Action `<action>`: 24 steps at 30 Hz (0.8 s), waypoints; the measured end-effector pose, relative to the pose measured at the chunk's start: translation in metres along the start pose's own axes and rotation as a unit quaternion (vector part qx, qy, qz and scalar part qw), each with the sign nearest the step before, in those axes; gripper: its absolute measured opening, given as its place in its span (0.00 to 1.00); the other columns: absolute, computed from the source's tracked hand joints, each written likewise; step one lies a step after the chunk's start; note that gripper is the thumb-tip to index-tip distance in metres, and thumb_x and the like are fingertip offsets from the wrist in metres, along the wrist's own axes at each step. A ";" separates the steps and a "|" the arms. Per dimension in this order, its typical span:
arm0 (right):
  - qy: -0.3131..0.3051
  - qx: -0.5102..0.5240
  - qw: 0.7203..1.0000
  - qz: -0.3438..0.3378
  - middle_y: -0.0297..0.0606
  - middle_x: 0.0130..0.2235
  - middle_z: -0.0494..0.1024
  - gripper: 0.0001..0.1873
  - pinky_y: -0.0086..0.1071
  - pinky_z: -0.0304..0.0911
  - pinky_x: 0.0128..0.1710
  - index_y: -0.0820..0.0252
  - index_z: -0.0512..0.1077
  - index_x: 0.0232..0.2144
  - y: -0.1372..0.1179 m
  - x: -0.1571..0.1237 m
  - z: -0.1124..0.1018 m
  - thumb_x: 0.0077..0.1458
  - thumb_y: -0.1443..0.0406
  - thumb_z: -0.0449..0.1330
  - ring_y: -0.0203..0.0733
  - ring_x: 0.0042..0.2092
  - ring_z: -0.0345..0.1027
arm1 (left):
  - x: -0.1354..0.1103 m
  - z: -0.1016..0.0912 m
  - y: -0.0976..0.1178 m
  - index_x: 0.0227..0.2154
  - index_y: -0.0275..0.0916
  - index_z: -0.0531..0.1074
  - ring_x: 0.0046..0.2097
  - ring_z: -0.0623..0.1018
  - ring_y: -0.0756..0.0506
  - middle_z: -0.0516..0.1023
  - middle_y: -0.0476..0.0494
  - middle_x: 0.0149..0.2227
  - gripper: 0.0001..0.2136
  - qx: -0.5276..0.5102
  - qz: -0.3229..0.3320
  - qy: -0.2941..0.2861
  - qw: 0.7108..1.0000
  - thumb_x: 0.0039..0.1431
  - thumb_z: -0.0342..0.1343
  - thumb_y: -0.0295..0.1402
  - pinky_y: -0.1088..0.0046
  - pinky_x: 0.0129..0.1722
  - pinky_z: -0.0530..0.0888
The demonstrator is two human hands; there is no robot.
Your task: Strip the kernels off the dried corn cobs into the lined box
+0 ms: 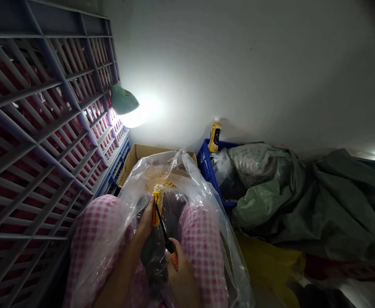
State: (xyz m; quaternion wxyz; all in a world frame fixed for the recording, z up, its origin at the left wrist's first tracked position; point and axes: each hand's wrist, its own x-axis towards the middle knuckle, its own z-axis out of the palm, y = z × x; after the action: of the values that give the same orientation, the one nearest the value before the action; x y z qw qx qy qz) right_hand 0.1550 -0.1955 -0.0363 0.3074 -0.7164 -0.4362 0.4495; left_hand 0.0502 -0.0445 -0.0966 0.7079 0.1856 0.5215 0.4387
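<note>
My left hand (147,218) is closed around an ear of corn (158,201) held upright, pale and bare of kernels at its top and along part of its side, yellow below. In my right hand (181,273) is a screwdriver (165,235) with a dark shaft and an orange-and-black handle. Its tip meets the ear among the kernels. Beneath both hands a clear plastic bag (206,192) spreads over my knees and into a cardboard box (136,156). Loose yellow kernels (155,180) and another piece of corn (169,184) lie inside the bag.
Stacked plastic crates (46,128) rise on the left, with a lit green lamp (123,100) hanging from them. A blue crate (210,171) at the right holds bags, with a yellow bottle (215,136) at its back corner. Dark green cloth (335,201) lies farther right.
</note>
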 end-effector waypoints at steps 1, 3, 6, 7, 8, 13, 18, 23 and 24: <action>0.007 -0.008 1.000 -0.010 0.44 0.44 0.79 0.23 0.38 0.66 0.43 0.57 0.69 0.53 0.000 -0.001 0.000 0.57 0.58 0.51 0.51 0.44 0.73 | 0.000 0.000 -0.001 0.37 0.34 0.69 0.20 0.74 0.50 0.75 0.47 0.22 0.23 0.006 0.000 0.002 1.000 0.57 0.47 0.52 0.77 0.18 0.69; 0.026 -0.014 0.999 -0.030 0.43 0.46 0.78 0.22 0.38 0.66 0.44 0.55 0.70 0.53 -0.001 -0.001 -0.001 0.57 0.59 0.52 0.50 0.45 0.73 | -0.001 0.000 -0.001 0.38 0.34 0.68 0.20 0.74 0.49 0.74 0.47 0.22 0.23 0.012 0.002 0.000 1.000 0.56 0.48 0.53 0.76 0.19 0.70; 0.039 -0.006 0.998 -0.045 0.40 0.46 0.79 0.22 0.36 0.67 0.41 0.53 0.70 0.53 -0.002 -0.001 -0.006 0.57 0.60 0.52 0.48 0.43 0.74 | -0.002 0.000 0.000 0.39 0.35 0.67 0.22 0.75 0.48 0.75 0.48 0.23 0.22 0.015 0.010 -0.012 1.000 0.56 0.48 0.52 0.75 0.20 0.71; 0.033 -0.004 0.999 -0.043 0.39 0.45 0.79 0.22 0.35 0.67 0.40 0.52 0.69 0.53 -0.003 -0.001 -0.007 0.57 0.60 0.52 0.48 0.42 0.74 | -0.003 0.000 0.001 0.40 0.36 0.67 0.22 0.76 0.48 0.75 0.48 0.23 0.22 0.018 0.012 -0.015 1.000 0.56 0.48 0.52 0.75 0.20 0.71; 0.023 -0.005 0.999 -0.040 0.39 0.45 0.79 0.22 0.35 0.67 0.40 0.52 0.69 0.54 -0.003 -0.001 -0.009 0.57 0.60 0.52 0.47 0.42 0.74 | -0.003 0.000 0.001 0.40 0.36 0.67 0.22 0.75 0.48 0.75 0.48 0.23 0.22 0.023 0.014 -0.014 1.000 0.57 0.48 0.52 0.75 0.20 0.71; -0.012 -0.009 0.999 -0.039 0.42 0.49 0.76 0.23 0.38 0.64 0.48 0.56 0.69 0.54 -0.006 -0.003 -0.016 0.56 0.62 0.51 0.49 0.49 0.71 | -0.005 -0.001 0.001 0.36 0.37 0.68 0.19 0.73 0.49 0.74 0.49 0.21 0.22 0.057 0.013 0.016 0.998 0.58 0.45 0.52 0.76 0.15 0.67; -0.030 0.005 0.999 -0.035 0.44 0.48 0.77 0.23 0.39 0.65 0.48 0.59 0.71 0.52 -0.014 -0.009 -0.029 0.55 0.62 0.51 0.50 0.48 0.72 | -0.006 0.000 0.001 0.32 0.35 0.71 0.18 0.73 0.49 0.74 0.47 0.21 0.24 0.052 0.002 0.010 0.999 0.60 0.40 0.51 0.76 0.17 0.67; -0.034 -0.001 0.998 -0.049 0.43 0.46 0.78 0.23 0.39 0.65 0.47 0.57 0.72 0.51 -0.002 -0.018 -0.031 0.54 0.60 0.52 0.50 0.46 0.73 | 0.001 0.000 0.001 0.33 0.33 0.70 0.21 0.75 0.49 0.74 0.46 0.20 0.21 -0.020 -0.022 0.043 0.999 0.65 0.38 0.44 0.77 0.21 0.70; -0.023 -0.001 0.998 -0.054 0.42 0.45 0.79 0.23 0.38 0.66 0.46 0.57 0.72 0.50 0.003 -0.020 -0.028 0.55 0.59 0.52 0.49 0.45 0.74 | 0.001 -0.001 0.002 0.34 0.33 0.70 0.21 0.75 0.49 0.74 0.46 0.20 0.21 -0.032 -0.023 0.046 0.998 0.65 0.38 0.44 0.77 0.20 0.70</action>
State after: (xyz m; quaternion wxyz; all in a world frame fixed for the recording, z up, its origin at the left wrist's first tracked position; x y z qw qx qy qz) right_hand 0.1775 -0.2159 -0.0198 0.3205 -0.6812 -0.4817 0.4486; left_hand 0.0487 -0.0422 -0.0960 0.6988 0.1302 0.5435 0.4465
